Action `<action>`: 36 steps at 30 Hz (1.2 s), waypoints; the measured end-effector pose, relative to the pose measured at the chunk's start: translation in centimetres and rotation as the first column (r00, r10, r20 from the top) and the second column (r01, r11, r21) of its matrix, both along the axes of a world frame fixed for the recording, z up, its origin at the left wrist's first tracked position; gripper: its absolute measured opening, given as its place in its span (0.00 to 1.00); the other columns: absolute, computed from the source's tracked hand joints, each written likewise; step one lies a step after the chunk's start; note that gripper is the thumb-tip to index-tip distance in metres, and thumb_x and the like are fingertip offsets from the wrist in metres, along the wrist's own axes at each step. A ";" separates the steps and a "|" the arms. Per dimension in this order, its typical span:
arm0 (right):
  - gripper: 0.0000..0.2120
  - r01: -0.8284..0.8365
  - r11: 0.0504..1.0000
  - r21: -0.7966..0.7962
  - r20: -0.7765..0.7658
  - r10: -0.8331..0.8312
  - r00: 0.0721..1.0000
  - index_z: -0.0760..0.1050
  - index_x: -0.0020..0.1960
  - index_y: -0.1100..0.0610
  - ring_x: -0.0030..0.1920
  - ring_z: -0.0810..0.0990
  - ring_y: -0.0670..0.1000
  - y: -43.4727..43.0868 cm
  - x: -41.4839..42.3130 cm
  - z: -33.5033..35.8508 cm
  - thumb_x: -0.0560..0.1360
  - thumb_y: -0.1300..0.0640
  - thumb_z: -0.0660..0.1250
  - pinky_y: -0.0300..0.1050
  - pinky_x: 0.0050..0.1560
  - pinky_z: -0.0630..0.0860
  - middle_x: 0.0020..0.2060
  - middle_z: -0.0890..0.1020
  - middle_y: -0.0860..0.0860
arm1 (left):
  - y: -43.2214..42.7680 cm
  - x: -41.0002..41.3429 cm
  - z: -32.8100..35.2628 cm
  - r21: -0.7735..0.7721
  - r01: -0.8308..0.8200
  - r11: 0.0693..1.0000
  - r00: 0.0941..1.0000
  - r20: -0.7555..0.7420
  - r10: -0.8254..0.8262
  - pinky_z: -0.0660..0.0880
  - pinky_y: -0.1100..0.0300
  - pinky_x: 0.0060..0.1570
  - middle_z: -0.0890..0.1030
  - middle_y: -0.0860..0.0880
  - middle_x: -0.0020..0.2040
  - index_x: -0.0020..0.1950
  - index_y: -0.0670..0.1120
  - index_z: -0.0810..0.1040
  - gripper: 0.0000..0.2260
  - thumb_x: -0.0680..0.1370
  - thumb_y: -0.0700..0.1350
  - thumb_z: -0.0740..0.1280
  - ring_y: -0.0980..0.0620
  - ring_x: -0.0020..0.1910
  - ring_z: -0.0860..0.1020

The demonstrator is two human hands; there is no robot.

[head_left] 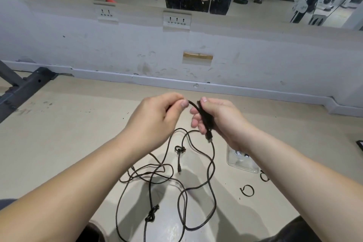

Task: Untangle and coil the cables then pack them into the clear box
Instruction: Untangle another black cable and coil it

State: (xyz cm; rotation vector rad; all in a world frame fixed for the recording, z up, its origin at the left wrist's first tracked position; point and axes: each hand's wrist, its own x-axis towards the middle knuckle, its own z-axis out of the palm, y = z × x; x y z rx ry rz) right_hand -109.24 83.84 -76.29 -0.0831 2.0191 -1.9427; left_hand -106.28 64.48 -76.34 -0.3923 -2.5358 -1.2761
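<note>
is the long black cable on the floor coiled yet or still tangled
Still tangled: the long black cable sprawls in loose crossing loops, with a tight knot in it.

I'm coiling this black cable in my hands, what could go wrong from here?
The cable between your left hand and right hand trails into a floor tangle with a knot; pulling slack could tighten it. The clear box lies under your right forearm and could get knocked.

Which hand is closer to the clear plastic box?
Right. The right hand is just left of the clear plastic box; the left hand is farther left. Both hold a black cable.
</note>
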 end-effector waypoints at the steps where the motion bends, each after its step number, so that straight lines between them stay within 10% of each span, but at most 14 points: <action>1: 0.17 -0.072 0.997 -0.010 0.034 0.073 0.997 0.78 0.49 0.62 0.28 0.72 0.54 -0.3 0.3 0.2 0.86 0.52 0.58 0.43 0.30 0.71 0.33 0.81 0.59 | -0.4 -0.3 -0.1 0.009 -0.037 0.999 0.999 -0.001 0.037 0.68 0.56 0.32 0.74 0.47 0.31 0.48 0.53 0.81 0.10 0.82 0.56 0.64 0.55 0.29 0.68; 6: 0.12 -0.294 0.931 -0.218 0.186 0.335 0.924 0.74 0.44 0.57 0.25 0.63 0.48 -0.6 1.4 2.1 0.82 0.51 0.63 0.41 0.29 0.64 0.27 0.70 0.50 | -0.7 -0.8 -0.7 0.228 -0.137 0.964 0.976 0.195 0.093 0.72 0.58 0.32 0.75 0.51 0.29 0.43 0.49 0.83 0.12 0.81 0.55 0.70 0.55 0.30 0.71; 11: 0.14 0.025 0.889 -0.457 0.325 0.141 0.935 0.68 0.40 0.54 0.24 0.65 0.48 -1.0 1.1 2.5 0.84 0.52 0.58 0.39 0.26 0.65 0.29 0.74 0.52 | 1.2 0.4 -2.0 0.437 -0.092 0.895 0.834 0.525 -0.170 0.78 0.52 0.40 0.80 0.47 0.32 0.54 0.47 0.81 0.14 0.87 0.52 0.58 0.50 0.29 0.76; 16: 0.13 0.129 0.930 -0.343 0.259 -0.039 0.965 0.67 0.42 0.54 0.30 0.74 0.52 0.2 0.1 2.6 0.84 0.54 0.54 0.40 0.29 0.68 0.45 0.87 0.60 | 2.1 1.5 -3.1 0.301 0.055 0.952 0.686 0.682 -0.255 0.73 0.63 0.28 0.79 0.45 0.29 0.62 0.51 0.78 0.15 0.88 0.52 0.53 0.49 0.25 0.74; 20: 0.12 0.165 0.912 -0.375 0.304 -0.047 0.951 0.69 0.45 0.58 0.54 0.86 0.62 -0.7 0.7 1.5 0.86 0.57 0.55 0.46 0.47 0.86 0.58 0.83 0.68 | 2.8 1.6 -2.9 -0.174 0.234 0.957 0.813 0.575 -0.094 0.74 0.58 0.32 0.82 0.48 0.31 0.51 0.50 0.77 0.16 0.86 0.56 0.55 0.51 0.25 0.75; 24: 0.09 0.140 0.982 -0.128 0.114 -0.126 0.985 0.71 0.48 0.57 0.64 0.81 0.63 -2.0 1.2 -0.5 0.85 0.57 0.59 0.55 0.67 0.77 0.54 0.82 0.64 | 3.4 2.1 -3.0 -0.411 0.250 0.877 0.887 0.459 -0.038 0.74 0.55 0.35 0.80 0.51 0.35 0.44 0.51 0.75 0.13 0.82 0.56 0.60 0.52 0.32 0.78; 27: 0.12 0.209 0.975 0.069 -0.067 -0.205 0.977 0.74 0.52 0.61 0.63 0.79 0.63 -2.5 1.1 -0.7 0.84 0.51 0.61 0.63 0.68 0.74 0.47 0.80 0.55 | 3.0 1.5 -3.1 -0.263 0.238 0.935 0.841 0.537 -0.063 0.81 0.49 0.43 0.85 0.49 0.34 0.41 0.48 0.75 0.12 0.80 0.54 0.65 0.49 0.35 0.84; 31: 0.13 0.360 0.899 0.250 -0.325 -0.272 0.906 0.71 0.51 0.59 0.49 0.81 0.54 -1.8 0.4 -0.7 0.84 0.48 0.61 0.50 0.53 0.77 0.47 0.84 0.57 | 3.0 1.7 -3.4 0.079 0.194 0.978 0.697 0.690 -0.194 0.78 0.56 0.36 0.84 0.42 0.34 0.41 0.44 0.76 0.10 0.80 0.46 0.70 0.48 0.30 0.81; 36: 0.10 0.404 0.789 0.464 -0.483 -0.157 0.861 0.66 0.46 0.55 0.38 0.72 0.51 -0.4 0.0 -1.4 0.85 0.53 0.60 0.46 0.39 0.68 0.36 0.75 0.49 | 3.0 2.1 -2.8 -0.103 0.317 0.943 0.808 0.550 -0.212 0.73 0.58 0.34 0.78 0.52 0.33 0.43 0.47 0.76 0.11 0.83 0.49 0.65 0.53 0.30 0.74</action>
